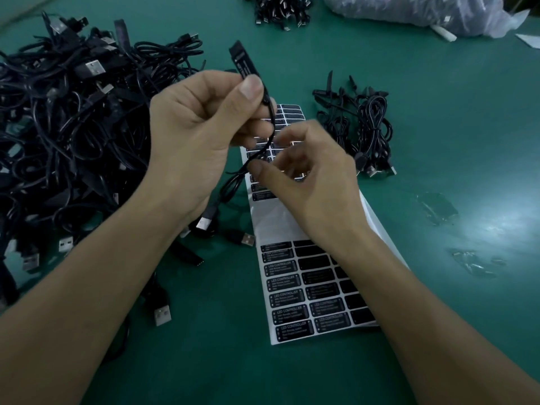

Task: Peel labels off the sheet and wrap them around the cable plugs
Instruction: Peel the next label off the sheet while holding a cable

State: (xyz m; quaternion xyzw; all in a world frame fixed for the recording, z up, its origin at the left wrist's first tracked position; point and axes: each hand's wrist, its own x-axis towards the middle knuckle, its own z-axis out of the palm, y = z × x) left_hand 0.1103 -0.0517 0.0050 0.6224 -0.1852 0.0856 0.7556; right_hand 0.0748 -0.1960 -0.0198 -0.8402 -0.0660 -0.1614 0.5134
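My left hand (pixel 204 133) pinches a flat black plug (pixel 244 61) between thumb and fingers and holds it upright above the table. Its thin black cable (pixel 264 141) hangs down to a USB connector (pixel 205 222). My right hand (pixel 306 173) is just below, fingers curled, with thumb and fingertips at the cable over the label sheet; whether it grips the cable I cannot tell. The white label sheet (pixel 295 290) lies flat under both hands, with rows of black "LED CONTROLLER" labels and a bare strip in its middle.
A big tangle of black cables (pixel 67 127) fills the left of the green table (pixel 204 369). A smaller bundle (pixel 365 124) lies to the right of the sheet. More cables (pixel 277 10) and a plastic bag (pixel 415 10) sit at the far edge. Scraps of clear film (pixel 438 209) lie right.
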